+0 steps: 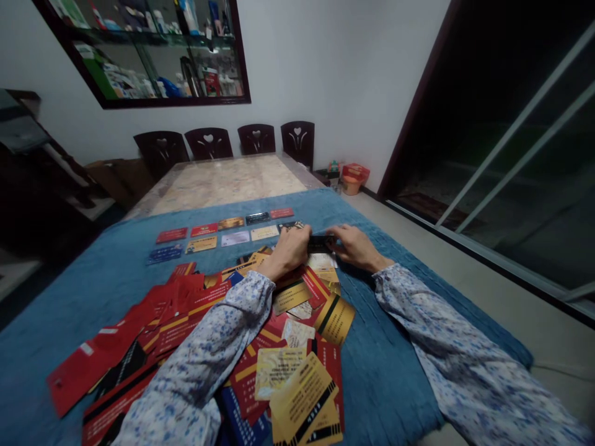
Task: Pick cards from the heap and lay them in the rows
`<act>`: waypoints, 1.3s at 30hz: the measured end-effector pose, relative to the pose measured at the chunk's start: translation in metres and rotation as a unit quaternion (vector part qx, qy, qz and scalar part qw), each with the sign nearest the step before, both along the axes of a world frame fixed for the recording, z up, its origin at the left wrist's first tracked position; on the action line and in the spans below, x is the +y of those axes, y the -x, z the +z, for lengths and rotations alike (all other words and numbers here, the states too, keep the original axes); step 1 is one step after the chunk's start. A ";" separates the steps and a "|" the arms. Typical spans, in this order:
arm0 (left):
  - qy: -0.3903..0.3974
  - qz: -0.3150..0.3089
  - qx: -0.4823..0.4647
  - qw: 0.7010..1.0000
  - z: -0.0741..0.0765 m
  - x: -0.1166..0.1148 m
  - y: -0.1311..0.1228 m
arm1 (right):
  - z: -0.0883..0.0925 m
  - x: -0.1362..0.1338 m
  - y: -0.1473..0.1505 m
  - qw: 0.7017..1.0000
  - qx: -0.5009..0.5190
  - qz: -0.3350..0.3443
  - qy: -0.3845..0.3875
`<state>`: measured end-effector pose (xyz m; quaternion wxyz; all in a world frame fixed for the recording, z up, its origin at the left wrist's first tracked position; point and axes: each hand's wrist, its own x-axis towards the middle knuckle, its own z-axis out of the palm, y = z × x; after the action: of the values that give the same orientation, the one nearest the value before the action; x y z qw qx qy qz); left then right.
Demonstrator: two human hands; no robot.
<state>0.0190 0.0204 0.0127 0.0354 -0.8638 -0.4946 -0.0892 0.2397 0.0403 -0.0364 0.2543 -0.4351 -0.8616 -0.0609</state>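
My left hand [290,248] and my right hand [354,245] meet over the blue cloth [385,371], both with fingers closed on one dark card [320,242] held between them. Just beyond lie two rows of cards [223,235] laid out side by side, red, gold, white, blue and black. Under and beside my left forearm spreads a loose pile of cards [260,347], mostly red and gold, some with black stripes. Both sleeves are white with a blue flower print.
The cloth covers the near half of a long table [223,179]; its far half is bare stone. Several dark chairs [255,137] stand at the far end. A glass-fronted wall cabinet [153,49] hangs above. Red containers [353,176] sit on the floor by a sliding glass door [511,173].
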 end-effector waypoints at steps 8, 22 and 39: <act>0.000 0.029 0.034 0.999 -0.006 -0.008 -0.007 | -0.001 -0.003 0.003 0.999 -0.014 0.001 0.040; 0.015 0.026 0.003 1.000 -0.016 -0.015 -0.017 | 0.003 -0.002 -0.009 0.994 0.005 0.030 0.108; 0.052 0.039 -0.035 0.997 -0.005 -0.012 -0.011 | 0.004 0.001 -0.015 0.993 0.023 0.076 0.086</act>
<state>0.0300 0.0085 0.0076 -0.0239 -0.8409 -0.5328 -0.0920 0.2545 0.0414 -0.0329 0.2394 -0.3898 -0.8882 0.0423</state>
